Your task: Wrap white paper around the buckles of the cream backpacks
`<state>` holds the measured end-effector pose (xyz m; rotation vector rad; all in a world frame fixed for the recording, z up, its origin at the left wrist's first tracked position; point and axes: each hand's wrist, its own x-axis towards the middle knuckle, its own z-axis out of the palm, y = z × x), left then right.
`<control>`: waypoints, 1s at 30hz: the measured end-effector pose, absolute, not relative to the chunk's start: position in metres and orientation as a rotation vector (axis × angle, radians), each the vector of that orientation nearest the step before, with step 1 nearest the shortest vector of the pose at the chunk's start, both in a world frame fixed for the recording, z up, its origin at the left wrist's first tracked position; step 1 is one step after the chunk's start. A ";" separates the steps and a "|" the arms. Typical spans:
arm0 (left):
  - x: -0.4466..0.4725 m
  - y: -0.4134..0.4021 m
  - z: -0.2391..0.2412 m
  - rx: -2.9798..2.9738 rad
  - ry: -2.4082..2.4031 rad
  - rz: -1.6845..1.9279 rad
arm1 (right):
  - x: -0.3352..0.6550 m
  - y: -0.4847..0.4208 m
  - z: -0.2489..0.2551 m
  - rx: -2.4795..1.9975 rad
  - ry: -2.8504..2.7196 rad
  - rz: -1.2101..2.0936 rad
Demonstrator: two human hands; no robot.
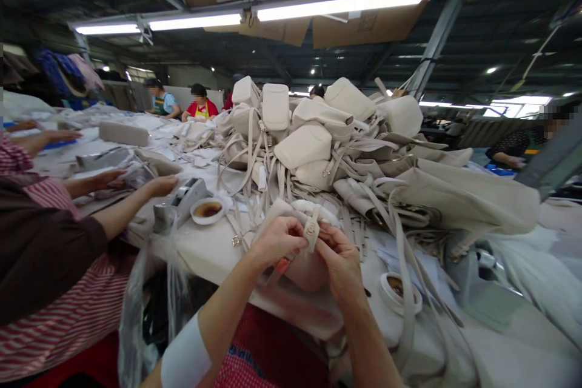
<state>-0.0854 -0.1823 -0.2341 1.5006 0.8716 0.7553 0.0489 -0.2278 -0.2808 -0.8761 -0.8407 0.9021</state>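
Note:
A beige handbag [309,273] rests at the table's near edge, just in front of me. A short strap tab [311,227] with a gold-coloured metal clasp stands up over it. My left hand [280,241] pinches the tab from the left side. On the other side, the fingers of my right hand [335,251] are closed on the tab's edge. A small orange-red piece [282,264] shows under my left fingers; its kind I cannot make out. White padding [318,211] shows behind the tab.
A heap of beige bags [304,145] with dangling straps rises ahead. White bowls of brown liquid stand left [208,210] and right [400,292]. A tape dispenser [182,200] is near the left bowl. A co-worker's arms [136,200] reach in from the left.

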 end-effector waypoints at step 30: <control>-0.073 -0.191 -0.253 1.464 0.734 1.057 | 0.049 -0.245 -0.281 -0.988 -0.858 0.945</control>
